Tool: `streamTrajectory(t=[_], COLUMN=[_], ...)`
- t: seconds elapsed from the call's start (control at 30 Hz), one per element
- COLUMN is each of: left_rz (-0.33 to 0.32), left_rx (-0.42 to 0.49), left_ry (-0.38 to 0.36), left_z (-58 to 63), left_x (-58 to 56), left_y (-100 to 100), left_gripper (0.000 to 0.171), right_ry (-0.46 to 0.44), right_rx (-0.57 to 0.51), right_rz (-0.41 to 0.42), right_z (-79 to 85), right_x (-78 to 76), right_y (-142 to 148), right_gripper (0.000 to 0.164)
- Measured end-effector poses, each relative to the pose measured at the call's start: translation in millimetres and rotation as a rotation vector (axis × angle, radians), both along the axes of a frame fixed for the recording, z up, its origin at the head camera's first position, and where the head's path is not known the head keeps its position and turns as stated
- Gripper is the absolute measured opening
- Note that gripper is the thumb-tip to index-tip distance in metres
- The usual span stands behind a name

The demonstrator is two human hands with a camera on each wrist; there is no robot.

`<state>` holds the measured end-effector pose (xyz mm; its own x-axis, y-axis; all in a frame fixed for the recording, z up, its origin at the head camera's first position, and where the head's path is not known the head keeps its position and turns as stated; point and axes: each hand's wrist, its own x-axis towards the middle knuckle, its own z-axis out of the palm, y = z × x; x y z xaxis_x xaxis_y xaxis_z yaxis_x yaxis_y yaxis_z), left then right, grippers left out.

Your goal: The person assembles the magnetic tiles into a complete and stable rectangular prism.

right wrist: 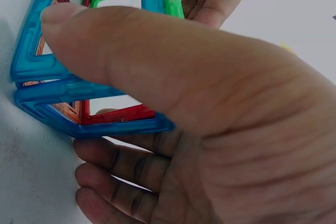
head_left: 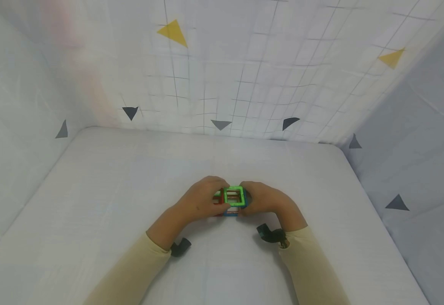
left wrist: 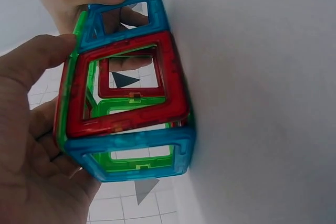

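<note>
A block-like structure of square magnetic tiles sits on the table between the two hands. On top is a green tile (head_left: 234, 187). In the left wrist view a red tile (left wrist: 126, 123) faces the camera, with a blue tile (left wrist: 131, 140) beside it and more green and red frames behind. My left hand (head_left: 201, 200) grips the structure's left side, its thumb at the upper edge. From the right, my right hand (head_left: 263, 198) holds it, the thumb lying across a blue tile (right wrist: 31, 66) and the other fingers beyond. Part of the structure is hidden by the hands.
The white-covered table (head_left: 130, 165) meets a white cloth backdrop (head_left: 222, 63) with grid lines and yellow and dark triangles. Grey-white side walls rise left and right. Dark straps (head_left: 270, 234) hang at both sleeve cuffs.
</note>
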<state>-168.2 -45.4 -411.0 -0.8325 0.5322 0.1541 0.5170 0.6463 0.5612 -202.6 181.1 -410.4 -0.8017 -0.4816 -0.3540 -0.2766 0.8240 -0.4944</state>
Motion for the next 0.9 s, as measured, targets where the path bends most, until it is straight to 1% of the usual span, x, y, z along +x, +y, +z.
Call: streamTrajectory(t=[0.3, 0.63, 0.9], left_rz=[-0.005, -0.005, -0.016], left_rx=[0.0, -0.015, -0.021], left_ry=[-0.016, -0.04, -0.045], left_z=[-2.5, -0.8, -1.2], left_x=[-0.5, 0.6, -0.3], left_y=[-0.2, -2.5, -3.1], left_gripper=[0.045, 0.048, 0.05], right_ry=[0.011, 0.018, 0.012], right_rx=[-0.003, -0.009, -0.022], right_rz=[0.009, 0.011, 0.011], right_z=[-0.1, -0.7, -1.0], right_x=[-1.0, -0.9, -0.4], right_y=[0.8, 0.8, 1.6], right_gripper=[0.055, 0.056, 0.055])
